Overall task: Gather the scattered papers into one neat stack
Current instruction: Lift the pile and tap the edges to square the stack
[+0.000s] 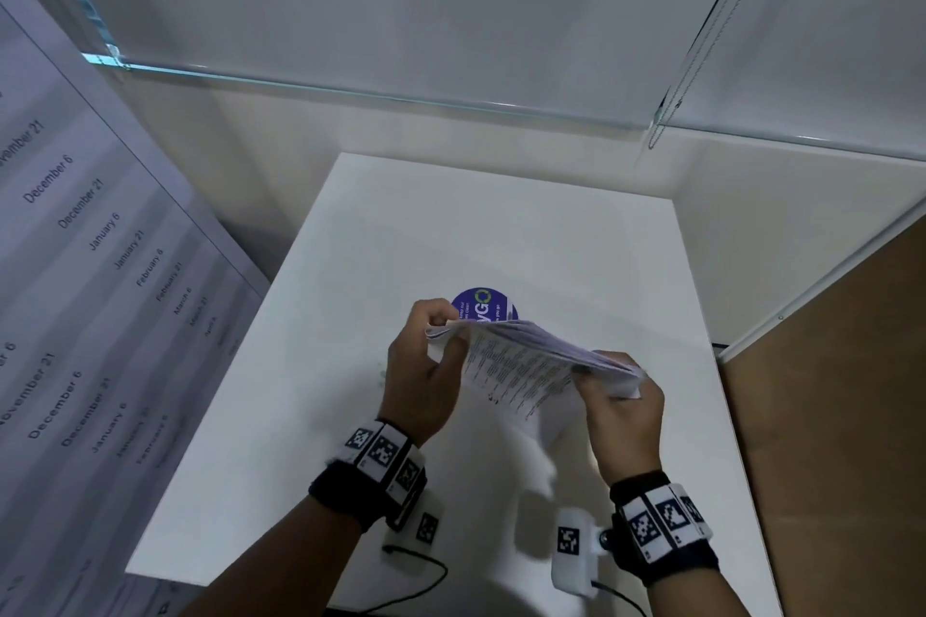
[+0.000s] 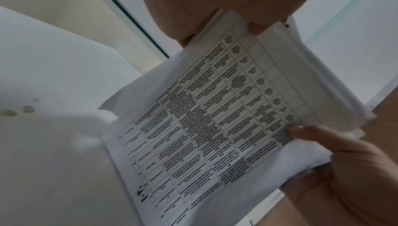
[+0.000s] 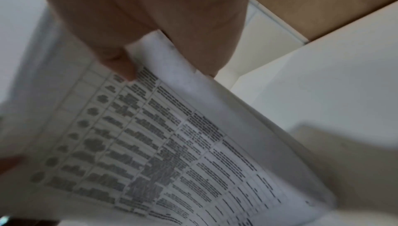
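A bundle of printed papers (image 1: pixel 521 358) is held in the air above the white table (image 1: pixel 351 416), with its lower sheets sagging toward me. My left hand (image 1: pixel 441 323) grips the bundle's left end, fingers curled over the top edge. My right hand (image 1: pixel 609 378) pinches the right end. In the left wrist view the underside of the papers (image 2: pixel 215 119) shows a printed table, with the right hand (image 2: pixel 344 158) holding the far corner. The right wrist view shows the same papers (image 3: pixel 161 144) bent under the right hand (image 3: pixel 150 25). No loose sheets are visible on the table.
A round purple sticker (image 1: pixel 483 306) lies on the table just behind the papers. A large panel printed with dates (image 1: pixel 75 266) leans at the left. Glass partitions (image 1: pixel 401 100) stand behind, a brown board (image 1: pixel 842 416) at the right. Cables (image 1: pixel 416 566) run along the near edge.
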